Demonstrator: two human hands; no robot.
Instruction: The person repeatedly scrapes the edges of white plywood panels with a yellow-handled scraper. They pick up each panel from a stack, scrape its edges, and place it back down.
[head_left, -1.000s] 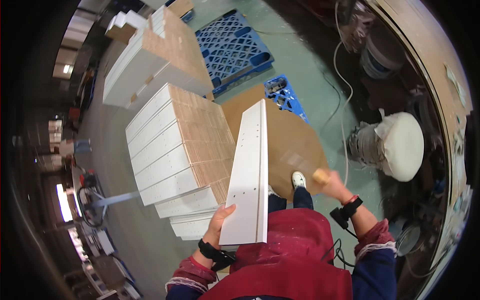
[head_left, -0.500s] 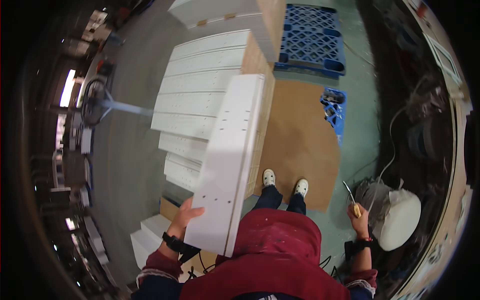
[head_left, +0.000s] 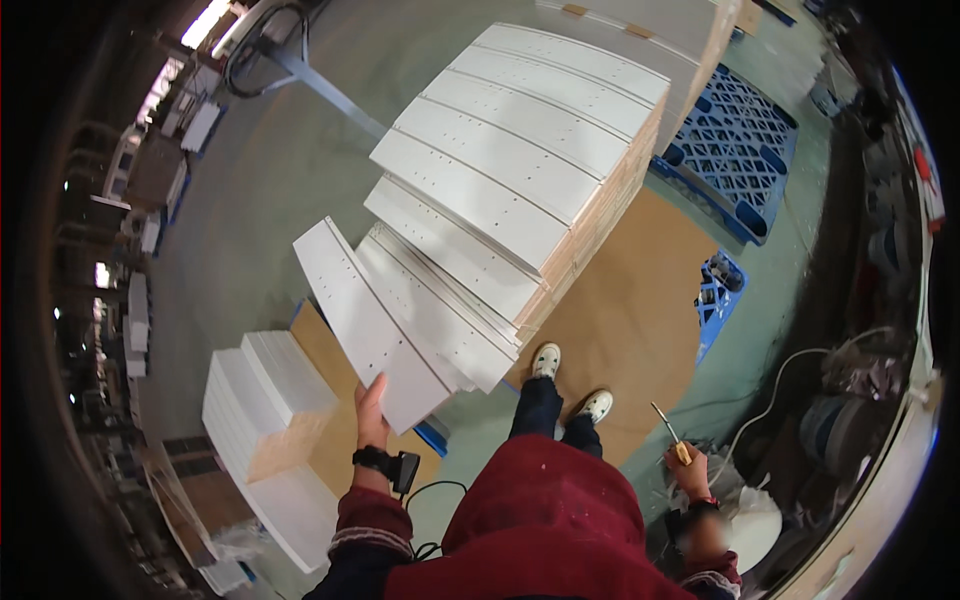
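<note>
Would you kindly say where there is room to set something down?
The brown sheet has a bare stretch between the tall panel stack and the blue pallet corner. Grey floor lies open between the pallet-jack handle and the smaller stack. It is crowded around the white-topped stool by the right hand and around the panel in the left hand.

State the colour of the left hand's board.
The board is white with small dark spots, shown in the head view.

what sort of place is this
Probably a workshop or factory floor where panels are worked or assembled: there are stacked white boards, a blue plastic pallet and a screwdriver-like tool in the person's right hand.
</note>
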